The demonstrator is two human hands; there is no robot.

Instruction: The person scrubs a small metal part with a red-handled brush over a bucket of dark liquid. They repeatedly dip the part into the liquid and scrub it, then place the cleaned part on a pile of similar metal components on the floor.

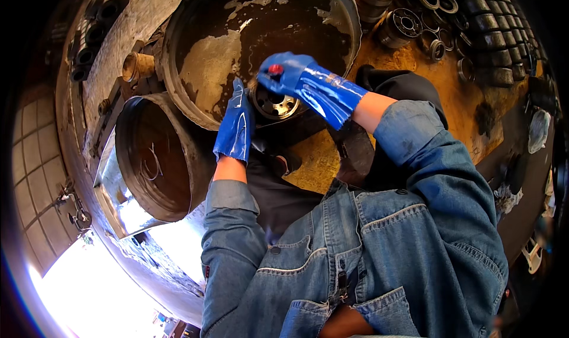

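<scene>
Blue rubber gloves cover both of my hands. A round, dark metal part (276, 105) with a ring of holes in its shiny face sits tilted at the near rim of a large round basin (168, 71). My left hand (237, 121) grips its left side, with fingers pointing up along the edge. Just above the part, my right hand (288, 76) is closed in a fist around a tool whose red end (275, 69) shows; the rest of the tool is hidden. The right hand is slightly blurred. Brown, oily liquid with pale foam patches fills the basin.
A smaller open drum (189, 154) tilts at the left, beside a rusty cup-like piece (138, 66). Round metal parts (400, 28) and several rings (437, 50) lie at the far right. Stacked dark cylinders (491, 41) stand behind them. Dark pipes (95, 29) lie far left.
</scene>
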